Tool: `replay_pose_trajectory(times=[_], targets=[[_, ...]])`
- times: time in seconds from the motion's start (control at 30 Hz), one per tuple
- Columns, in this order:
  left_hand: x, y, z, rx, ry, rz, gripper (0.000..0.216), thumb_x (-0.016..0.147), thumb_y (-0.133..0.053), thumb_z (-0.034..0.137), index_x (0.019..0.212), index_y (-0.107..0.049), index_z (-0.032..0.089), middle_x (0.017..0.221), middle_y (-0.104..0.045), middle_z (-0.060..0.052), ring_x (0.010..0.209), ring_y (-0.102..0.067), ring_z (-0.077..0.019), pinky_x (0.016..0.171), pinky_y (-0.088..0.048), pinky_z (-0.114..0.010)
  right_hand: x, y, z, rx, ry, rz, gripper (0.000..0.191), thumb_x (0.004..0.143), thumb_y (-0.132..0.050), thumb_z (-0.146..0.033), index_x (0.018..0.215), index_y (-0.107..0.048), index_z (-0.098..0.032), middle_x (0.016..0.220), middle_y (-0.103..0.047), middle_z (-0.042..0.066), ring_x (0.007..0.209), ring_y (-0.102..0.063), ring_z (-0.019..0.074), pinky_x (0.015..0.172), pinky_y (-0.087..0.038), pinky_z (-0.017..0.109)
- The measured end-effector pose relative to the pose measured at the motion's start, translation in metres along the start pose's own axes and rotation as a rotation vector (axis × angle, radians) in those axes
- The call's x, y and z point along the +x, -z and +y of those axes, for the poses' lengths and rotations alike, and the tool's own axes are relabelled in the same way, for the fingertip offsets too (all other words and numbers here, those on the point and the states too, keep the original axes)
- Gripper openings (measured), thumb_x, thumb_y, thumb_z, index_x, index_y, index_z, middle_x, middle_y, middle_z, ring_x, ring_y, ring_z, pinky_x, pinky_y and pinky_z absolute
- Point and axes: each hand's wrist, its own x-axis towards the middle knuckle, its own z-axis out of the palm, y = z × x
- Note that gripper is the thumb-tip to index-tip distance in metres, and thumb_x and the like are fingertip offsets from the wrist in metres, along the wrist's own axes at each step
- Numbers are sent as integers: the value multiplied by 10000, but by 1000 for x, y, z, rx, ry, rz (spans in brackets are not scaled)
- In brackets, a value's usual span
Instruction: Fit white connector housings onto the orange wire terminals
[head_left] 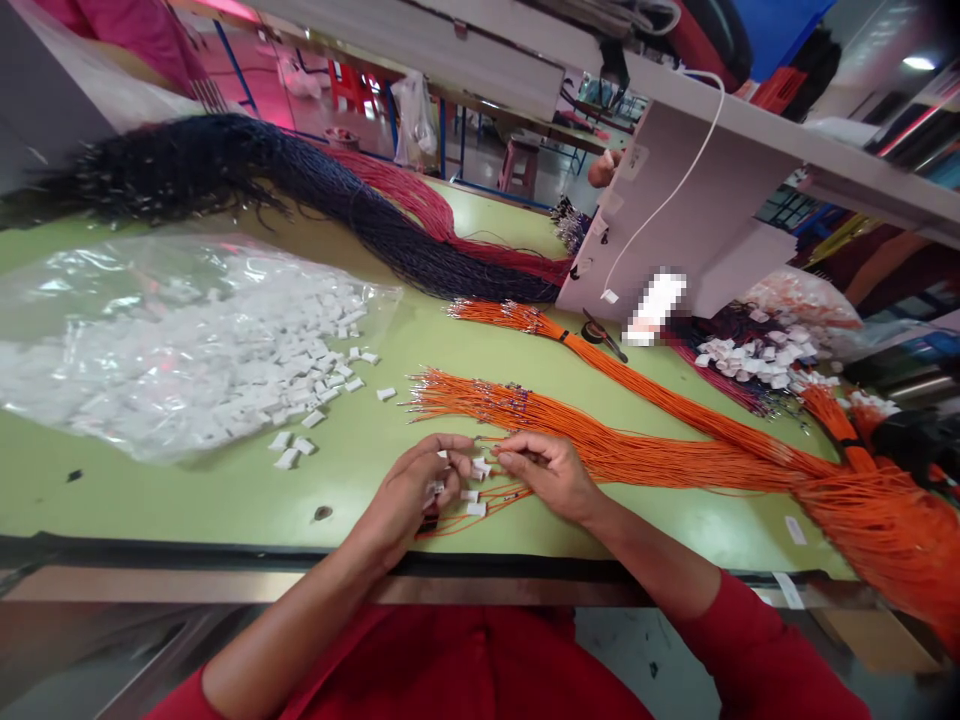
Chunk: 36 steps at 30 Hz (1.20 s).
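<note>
My left hand [420,485] is closed, with small white connector housings showing between its curled fingers. Thumb and forefinger of my right hand [551,475] pinch the end of an orange wire, close to the left fingertips. Between and below the hands, orange wires with white connector housings [476,509] on their ends lie on the green tabletop [225,500]. Just beyond the hands stretches a bundle of orange wires [622,450] with bare metal terminals at its left end. Whether a housing and a terminal touch at my fingertips is too small to tell.
An open clear plastic bag [187,350] spills white housings on the left. Thick dark blue wires [360,210] and red wires [420,195] run along the back. A second orange bundle [645,390] and black scissors [604,335] lie beyond. Finished-looking housings [757,355] pile at right.
</note>
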Motion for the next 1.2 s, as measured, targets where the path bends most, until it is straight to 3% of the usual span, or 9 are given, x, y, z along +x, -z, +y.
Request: replay_pose_trajectory(times=[0.17, 0.33, 0.5, 0.6, 0.77, 1.0, 1.2], targets=[[-3, 1, 6, -33, 3, 50, 357, 760, -734, 355, 1033, -606, 165, 844, -706, -31, 459, -353, -47, 436, -224, -201, -2, -4, -8, 59, -112, -20, 311, 844, -725, -477, 884, -754, -170, 719, -678, 10, 626, -573, 115, 599, -470, 242], [-5, -6, 5, -110, 46, -17, 389, 737, -816, 463, 864, -619, 153, 814, -715, -30, 438, -323, -19, 428, -224, -185, -2, -6, -15, 33, -112, 16, 269, 812, -759, -439, 790, -736, -172, 703, -675, 6, 639, -571, 121, 620, -460, 248], [-3, -11, 0, -183, 137, -40, 458, 652, -879, 467, 917, -728, 125, 649, -597, 38, 415, -256, 5, 412, -190, -165, -2, -6, -14, 65, -119, 34, 286, 773, -788, -451, 782, -729, -172, 733, -694, 13, 653, -588, 127, 634, -467, 253], [-2, -11, -2, -184, 177, -32, 452, 653, -879, 444, 944, -754, 122, 580, -540, 57, 407, -245, 8, 419, -193, -158, -1, -6, -13, 62, -122, 36, 288, 766, -792, -450, 774, -724, -171, 726, -688, 11, 649, -583, 128, 629, -466, 253], [0, -11, -3, -212, 153, 27, 444, 623, -898, 392, 968, -767, 144, 614, -581, 35, 403, -260, 4, 409, -182, -161, -1, -4, -12, 42, -102, 31, 239, 805, -754, -408, 771, -710, -175, 732, -681, 4, 667, -581, 128, 648, -467, 254], [-1, -13, 0, -187, 142, 25, 355, 720, -799, 431, 890, -757, 122, 593, -553, 29, 392, -252, -3, 408, -174, -183, 0, -4, -10, 69, -102, 43, 256, 819, -748, -426, 791, -700, -176, 750, -677, 7, 692, -591, 131, 679, -465, 259], [-4, -12, 0, -209, 167, -33, 349, 758, -696, 323, 1023, -739, 101, 535, -527, 38, 408, -273, -31, 451, -287, -196, 1, -4, -11, 82, -114, 54, 295, 805, -756, -465, 765, -696, -179, 713, -651, -4, 653, -556, 123, 641, -446, 253]])
